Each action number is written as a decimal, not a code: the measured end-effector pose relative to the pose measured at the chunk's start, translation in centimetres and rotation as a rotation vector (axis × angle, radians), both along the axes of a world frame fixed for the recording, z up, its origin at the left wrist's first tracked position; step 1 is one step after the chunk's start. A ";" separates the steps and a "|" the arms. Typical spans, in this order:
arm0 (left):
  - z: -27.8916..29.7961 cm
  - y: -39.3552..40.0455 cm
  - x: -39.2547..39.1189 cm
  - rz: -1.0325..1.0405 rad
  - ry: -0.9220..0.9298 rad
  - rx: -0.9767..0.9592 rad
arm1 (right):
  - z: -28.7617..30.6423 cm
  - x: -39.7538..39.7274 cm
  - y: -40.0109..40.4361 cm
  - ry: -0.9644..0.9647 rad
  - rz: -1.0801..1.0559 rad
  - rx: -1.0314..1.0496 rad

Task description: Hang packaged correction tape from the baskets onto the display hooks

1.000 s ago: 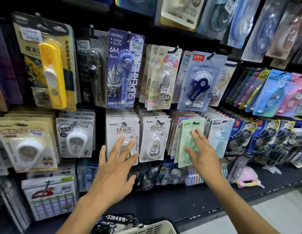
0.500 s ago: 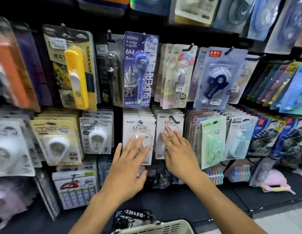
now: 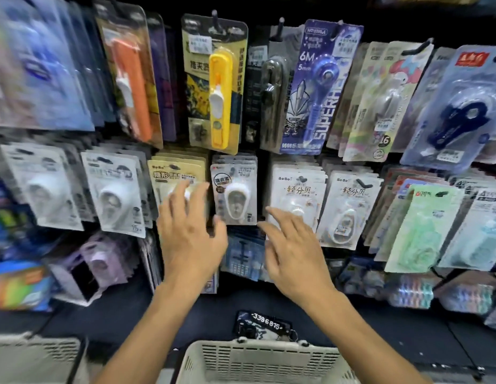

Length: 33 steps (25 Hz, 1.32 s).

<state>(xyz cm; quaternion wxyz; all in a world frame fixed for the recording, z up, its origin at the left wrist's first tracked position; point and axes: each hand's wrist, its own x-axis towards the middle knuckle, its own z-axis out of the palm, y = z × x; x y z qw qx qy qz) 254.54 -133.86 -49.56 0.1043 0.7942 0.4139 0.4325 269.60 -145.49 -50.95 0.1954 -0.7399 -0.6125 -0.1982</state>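
Left hand [image 3: 190, 239]: fingers spread wide, tips on the beige correction-tape pack [image 3: 176, 176] hanging on its hook. Right hand [image 3: 293, 248]: fingers loosely spread, empty, before the white pack [image 3: 296, 195]. Basket [image 3: 257, 358] below.

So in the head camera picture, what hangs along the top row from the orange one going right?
Orange stick-shaped tape pack → yellow stick-shaped tape pack → black tape pack → purple 6M pen-shaped tape pack → pastel cartoon-character pack → pale blue pack with navy dispenser.
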 end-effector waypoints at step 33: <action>-0.5 7.0 -8.2 0.228 -0.435 -0.452 | -0.2 -6.9 6.0 0.012 0.160 -0.297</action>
